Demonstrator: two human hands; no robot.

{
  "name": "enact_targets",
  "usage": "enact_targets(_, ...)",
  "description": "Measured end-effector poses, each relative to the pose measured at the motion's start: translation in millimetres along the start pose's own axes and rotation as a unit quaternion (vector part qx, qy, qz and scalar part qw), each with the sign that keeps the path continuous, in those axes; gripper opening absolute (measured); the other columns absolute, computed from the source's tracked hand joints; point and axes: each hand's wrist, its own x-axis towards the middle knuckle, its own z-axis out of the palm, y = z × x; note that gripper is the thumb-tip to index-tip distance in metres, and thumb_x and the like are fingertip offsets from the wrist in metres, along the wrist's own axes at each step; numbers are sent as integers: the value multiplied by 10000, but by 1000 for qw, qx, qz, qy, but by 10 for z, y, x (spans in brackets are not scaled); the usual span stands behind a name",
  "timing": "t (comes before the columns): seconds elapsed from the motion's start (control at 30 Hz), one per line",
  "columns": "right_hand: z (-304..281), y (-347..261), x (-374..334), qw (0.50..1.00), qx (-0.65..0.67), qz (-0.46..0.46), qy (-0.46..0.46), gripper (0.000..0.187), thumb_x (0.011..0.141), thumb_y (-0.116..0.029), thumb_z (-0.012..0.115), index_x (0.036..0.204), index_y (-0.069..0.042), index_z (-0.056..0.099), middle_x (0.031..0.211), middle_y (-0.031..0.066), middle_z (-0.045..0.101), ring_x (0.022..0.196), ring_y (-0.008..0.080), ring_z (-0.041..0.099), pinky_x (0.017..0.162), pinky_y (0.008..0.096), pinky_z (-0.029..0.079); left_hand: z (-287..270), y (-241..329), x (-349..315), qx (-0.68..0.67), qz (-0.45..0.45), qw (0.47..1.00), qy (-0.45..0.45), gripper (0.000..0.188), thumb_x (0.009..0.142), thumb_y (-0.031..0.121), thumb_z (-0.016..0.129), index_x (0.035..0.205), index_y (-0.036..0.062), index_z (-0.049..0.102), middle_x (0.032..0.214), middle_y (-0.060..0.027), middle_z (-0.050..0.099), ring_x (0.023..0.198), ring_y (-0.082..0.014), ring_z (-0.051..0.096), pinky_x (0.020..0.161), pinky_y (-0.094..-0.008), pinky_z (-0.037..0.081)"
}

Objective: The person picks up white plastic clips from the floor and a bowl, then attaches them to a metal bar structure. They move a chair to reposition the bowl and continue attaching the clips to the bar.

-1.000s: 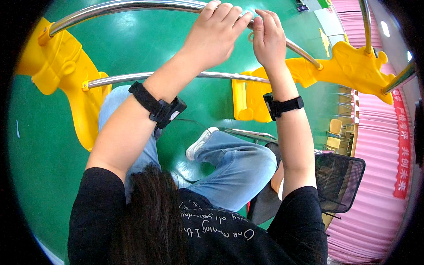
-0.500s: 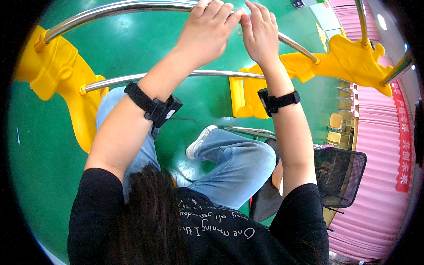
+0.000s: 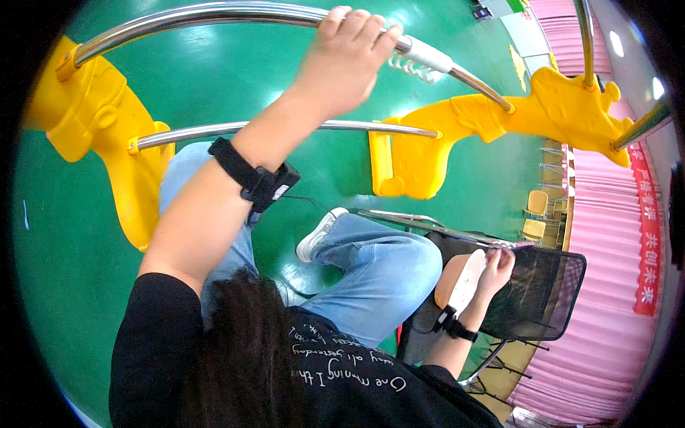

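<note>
My left hand (image 3: 346,60) is wrapped over the upper curved metal bar (image 3: 207,16). Right beside its fingers, a white sleeve-like piece (image 3: 429,54) sits around the bar, with white coiled loops (image 3: 412,69) hanging under it. Over at the right, my right hand (image 3: 497,269) is above a black mesh chair, at the edge of a beige container (image 3: 457,284) with a pale inside. Its fingertips are drawn together; whatever they pinch is too small to make out. A flat pinkish object (image 3: 517,246) lies just past those fingertips.
Yellow plastic animal-shaped supports (image 3: 114,143) hold the metal bars at both ends. A lower bar (image 3: 285,128) crosses above my legs. The black mesh chair (image 3: 546,292) stands at my right, with a pink curtain (image 3: 599,242) and yellow chairs (image 3: 536,202) beyond.
My right hand has left the upper bar and moved down and right to the container on the chair. The white piece on the bar now shows. My left hand stays on the bar.
</note>
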Motion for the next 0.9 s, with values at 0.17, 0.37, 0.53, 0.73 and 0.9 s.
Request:
enact_targets(0.17,-663,1471,-567,932,-282,156,-165,329,800,-141,592,1093,-13,517,846,125,594,777,204,588,711,319,466,-121,85,66,7,3,1000,-14,548,679,123,602,1215,151,490,1128,-34,498,1083,-200,437,980,-393,265)
enact_targets(0.37,-453,1479,-776,932,-261,143,-208,327,768,-93,593,1087,-59,535,832,106,587,799,219,578,717,325,459,-90,64,52,16,9,1000,-11,529,700,120,585,1218,145,482,1103,-36,495,1066,-194,438,965,-389,280)
enact_targets(0.53,-354,1034,-670,919,-269,213,-195,247,770,-61,597,1003,-26,523,864,122,579,772,210,566,697,330,456,-18,11,-3,15,-3,1000,-11,522,701,116,580,1214,136,484,1096,-39,494,1064,-196,438,962,-384,283)
enact_targets(0.73,-478,1450,-746,972,-218,74,-56,225,788,-101,633,958,-1,524,767,87,577,693,178,555,665,299,453,-29,14,11,8,4,1000,-12,518,706,121,577,1216,137,484,1106,-45,496,1070,-202,438,968,-385,282)
enact_targets(0.9,-609,1564,-585,976,-157,151,-3,183,826,-102,605,944,0,509,755,47,573,702,143,563,655,268,461,-49,14,-1,3,1,1000,-22,531,707,121,579,1227,137,477,1135,-51,494,1090,-206,436,989,-390,273)
